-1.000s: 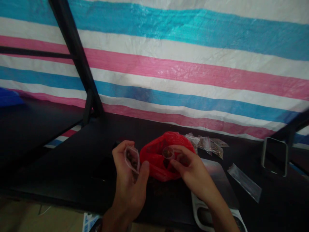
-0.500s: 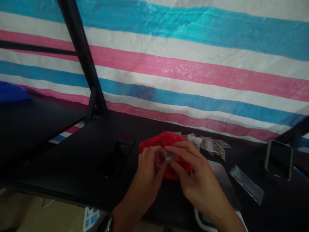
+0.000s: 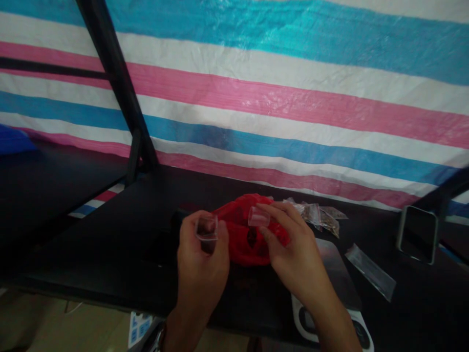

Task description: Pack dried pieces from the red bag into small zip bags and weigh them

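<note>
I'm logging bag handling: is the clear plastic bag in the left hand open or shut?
Open: the clear plastic bag gapes in the left hand, its rim edges standing well apart.

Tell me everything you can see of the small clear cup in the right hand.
The small clear cup is see-through and colourless, with a round open mouth and smooth walls; it looks like thin plastic. It lies tilted on its side in the air, mouth towards the left hand, pinched by the right hand between its fingers. Behind it in view is the red plastic bag. No contents can be made out.
</note>
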A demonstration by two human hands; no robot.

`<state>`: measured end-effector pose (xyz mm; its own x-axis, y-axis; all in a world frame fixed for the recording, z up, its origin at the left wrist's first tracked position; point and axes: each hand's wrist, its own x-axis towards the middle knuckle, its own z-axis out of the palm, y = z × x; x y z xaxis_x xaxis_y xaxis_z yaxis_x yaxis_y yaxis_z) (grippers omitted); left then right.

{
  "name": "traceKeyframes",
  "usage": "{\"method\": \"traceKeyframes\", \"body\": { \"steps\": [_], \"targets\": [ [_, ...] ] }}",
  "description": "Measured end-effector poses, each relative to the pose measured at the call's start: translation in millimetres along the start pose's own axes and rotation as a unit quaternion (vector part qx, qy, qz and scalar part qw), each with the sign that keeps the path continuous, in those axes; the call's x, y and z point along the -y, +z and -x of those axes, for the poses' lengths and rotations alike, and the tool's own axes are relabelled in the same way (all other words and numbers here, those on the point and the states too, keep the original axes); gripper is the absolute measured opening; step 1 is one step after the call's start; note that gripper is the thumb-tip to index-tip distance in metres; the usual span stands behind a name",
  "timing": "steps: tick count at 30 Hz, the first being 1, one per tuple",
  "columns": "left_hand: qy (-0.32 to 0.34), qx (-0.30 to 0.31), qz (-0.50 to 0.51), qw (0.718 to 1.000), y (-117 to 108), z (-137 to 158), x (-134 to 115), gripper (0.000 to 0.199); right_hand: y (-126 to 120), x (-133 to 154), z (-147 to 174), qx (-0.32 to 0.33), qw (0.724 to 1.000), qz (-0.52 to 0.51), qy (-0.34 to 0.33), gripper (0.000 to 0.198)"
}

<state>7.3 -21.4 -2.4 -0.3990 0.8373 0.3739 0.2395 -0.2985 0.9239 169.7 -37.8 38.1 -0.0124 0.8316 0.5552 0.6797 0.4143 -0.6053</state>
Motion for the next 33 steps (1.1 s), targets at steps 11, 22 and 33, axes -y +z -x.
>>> {"method": "traceKeyframes", "body": {
  "steps": [11,22,33],
  "targets": [
    [-0.176,0.058,0.022,0.982,24,7,13,0.055,22,-17,3,0.181,0.976,0.026,0.115,0.050],
    [-0.220,0.107,0.037,0.969,14,-4,14,0.046,12,-33,5,0.171,0.967,0.107,0.159,0.058],
    [-0.230,0.108,0.070,0.965,14,-1,0,0.030,17,-36,6,0.164,0.967,0.097,0.166,0.052]
  ]
}}
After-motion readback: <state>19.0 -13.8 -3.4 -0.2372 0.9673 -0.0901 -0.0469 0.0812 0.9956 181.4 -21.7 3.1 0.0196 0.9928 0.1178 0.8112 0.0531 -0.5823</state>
